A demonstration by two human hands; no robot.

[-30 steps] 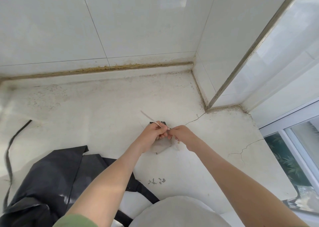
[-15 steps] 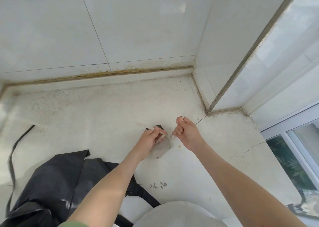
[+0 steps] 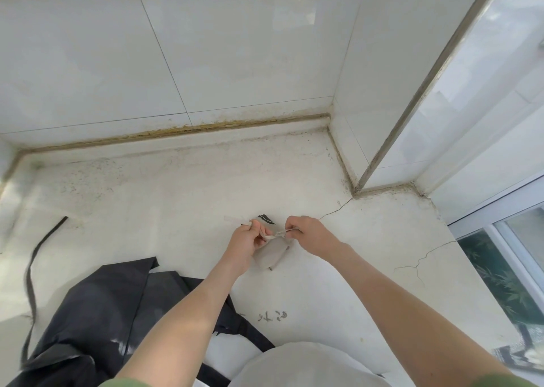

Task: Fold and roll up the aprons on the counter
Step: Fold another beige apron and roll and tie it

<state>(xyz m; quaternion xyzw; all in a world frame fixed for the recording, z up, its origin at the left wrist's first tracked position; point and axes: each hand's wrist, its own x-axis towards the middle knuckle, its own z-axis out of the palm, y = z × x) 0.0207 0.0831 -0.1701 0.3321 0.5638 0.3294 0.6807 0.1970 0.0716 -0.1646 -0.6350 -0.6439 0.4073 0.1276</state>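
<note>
Glossy white wall tiles (image 3: 235, 48) rise behind, a window (image 3: 500, 269) showing green leaves at right.

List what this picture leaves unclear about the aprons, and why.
Head view: grey rolled apron, partly covered by the left hand and right hand pinching its pale tie; any knot hidden.
Head view: black apron, cut off by the bottom edge, crossed by the left forearm.
Head view: counter marks, too small to read.

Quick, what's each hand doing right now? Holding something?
Left hand: closed, pinching the pale strap of the rolled apron.
Right hand: closed, pinching the strap too.
</note>
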